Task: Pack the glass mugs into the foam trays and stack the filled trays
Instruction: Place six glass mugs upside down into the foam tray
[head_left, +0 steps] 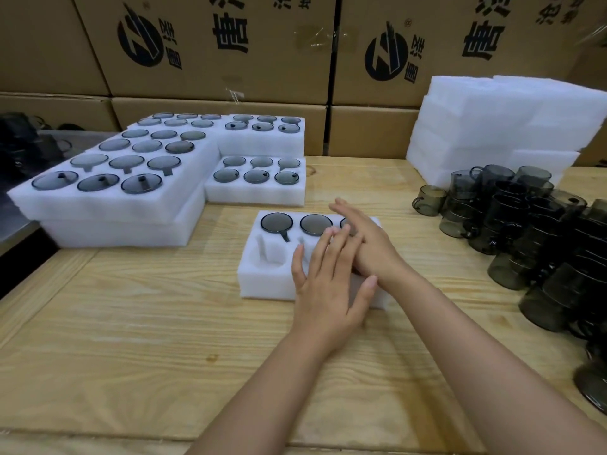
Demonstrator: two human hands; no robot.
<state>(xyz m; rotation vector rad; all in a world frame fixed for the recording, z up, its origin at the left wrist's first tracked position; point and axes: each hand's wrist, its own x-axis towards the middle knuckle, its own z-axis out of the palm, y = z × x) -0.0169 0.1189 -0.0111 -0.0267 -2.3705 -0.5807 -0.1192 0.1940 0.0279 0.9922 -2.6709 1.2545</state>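
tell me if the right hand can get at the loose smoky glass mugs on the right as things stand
Probably yes: the right hand is empty, and bare wooden table lies between it and the loose smoky glass mugs.

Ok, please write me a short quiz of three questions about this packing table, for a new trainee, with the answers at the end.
1. True or false: the front row of the tray under the hands already holds mugs.
2. Where do the loose glass mugs wait? A) left of the tray B) on the person's right side of the table C) on the cardboard boxes
3. What does the left hand hold?

Key:
1. False. The visible front pocket is empty; only the back row shows mugs, the third partly hidden by the right hand.
2. B, in front of the empty foam stack.
3. Nothing. Both hands are open, flat over the tray.
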